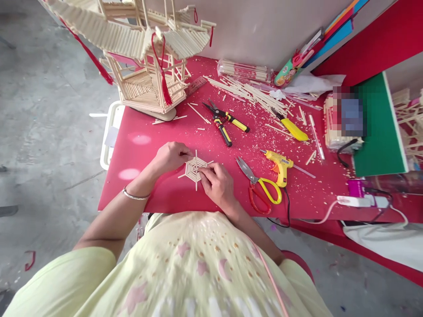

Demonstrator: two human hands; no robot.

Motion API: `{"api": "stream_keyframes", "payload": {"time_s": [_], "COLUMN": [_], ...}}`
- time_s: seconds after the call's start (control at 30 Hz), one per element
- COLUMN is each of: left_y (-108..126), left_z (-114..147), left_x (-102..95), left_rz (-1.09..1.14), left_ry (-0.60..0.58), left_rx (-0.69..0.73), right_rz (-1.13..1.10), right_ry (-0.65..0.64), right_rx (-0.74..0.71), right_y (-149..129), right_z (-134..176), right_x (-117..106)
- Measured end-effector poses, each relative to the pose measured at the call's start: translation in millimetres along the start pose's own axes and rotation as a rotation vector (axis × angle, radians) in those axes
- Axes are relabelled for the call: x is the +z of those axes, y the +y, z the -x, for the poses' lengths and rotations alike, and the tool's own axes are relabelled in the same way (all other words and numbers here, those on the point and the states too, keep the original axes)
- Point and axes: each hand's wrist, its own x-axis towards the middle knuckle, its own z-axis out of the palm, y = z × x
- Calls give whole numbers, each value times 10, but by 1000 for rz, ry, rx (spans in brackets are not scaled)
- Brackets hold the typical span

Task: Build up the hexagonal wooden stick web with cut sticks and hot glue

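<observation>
A flat hexagonal web of thin wooden sticks (191, 171) lies on the red tabletop in front of me, its spokes sticking out past the rings. My left hand (172, 157) is closed at its upper left edge, thumb and forefinger pinched on a spoke end. From the right, my right hand (218, 184) has its bent fingers pressed together on the web's right side, covering part of it. Scissors (258, 182) with red and yellow handles lie to the right of that hand. Beyond the web rest pliers (224, 121) with black and yellow grips.
A stick-built pagoda (145, 83) with red tassels stands at the back left. Right of the scissors sits a yellow glue gun (280, 166). A yellow utility knife (292, 127), loose sticks (247, 92) and crumbs lie behind. A power strip (361, 201) is at the right edge.
</observation>
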Motion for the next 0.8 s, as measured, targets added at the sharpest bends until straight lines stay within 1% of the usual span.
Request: {"api": "stream_keyframes", "payload": {"time_s": [0.17,0.53,0.6,0.7,0.77,0.8], "left_y": [-7,2,12,41,58,63], "left_z": [-39,-28,-15,4,10,11], "left_x": [-27,-24,-26,-43,-54,-58], "left_rz": [40,17,18,17,5,-5], "left_ry": [-15,-7,-1,-5,-17,-26], "left_rx": [-9,5,0,-13,-18,-18], "right_rz": [-2,-3,-3,31,111,173], "right_ry": [5,4,12,62,164,227], "right_rx": [-5,-5,-15,-21,37,106], "right_y": [-20,-4,-25,4,123,219], "right_z": [-13,21,35,87,155,201], "right_x": [-11,15,-13,-181,-393,-525]}}
